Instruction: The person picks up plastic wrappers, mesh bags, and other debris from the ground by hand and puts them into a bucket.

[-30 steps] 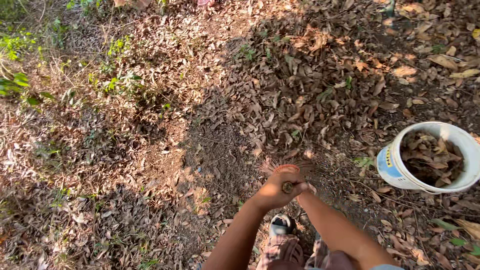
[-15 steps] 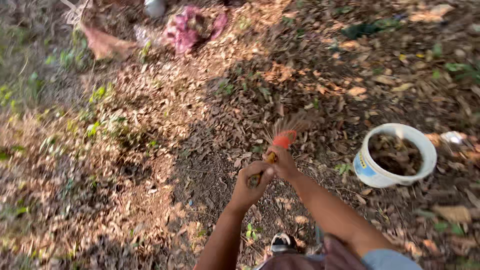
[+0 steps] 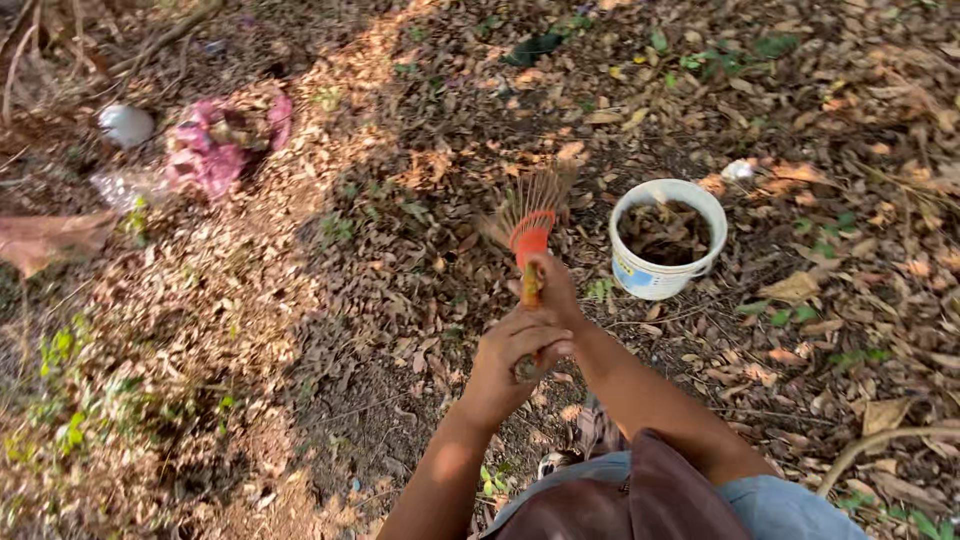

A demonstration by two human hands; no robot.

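Both my hands grip the stick of a small broom (image 3: 530, 215) with an orange collar and a fan of brown bristles, held out over leaf-strewn ground. My left hand (image 3: 510, 360) holds the lower end of the stick. My right hand (image 3: 553, 290) holds it higher up, just under the orange collar. A white bucket (image 3: 640, 275) with dry leaves inside stands on the ground to the right of the broom head.
Dry brown leaves cover the soil all around. A pink cloth or bag (image 3: 215, 145) and a pale round object (image 3: 125, 125) lie at the upper left. Green weeds (image 3: 65, 350) grow at the left. My foot (image 3: 555, 465) shows below my arms.
The broom has come up from near the ground and its head now points forward. The view has tilted up, so the bucket sits nearer the middle and the pink cloth shows.
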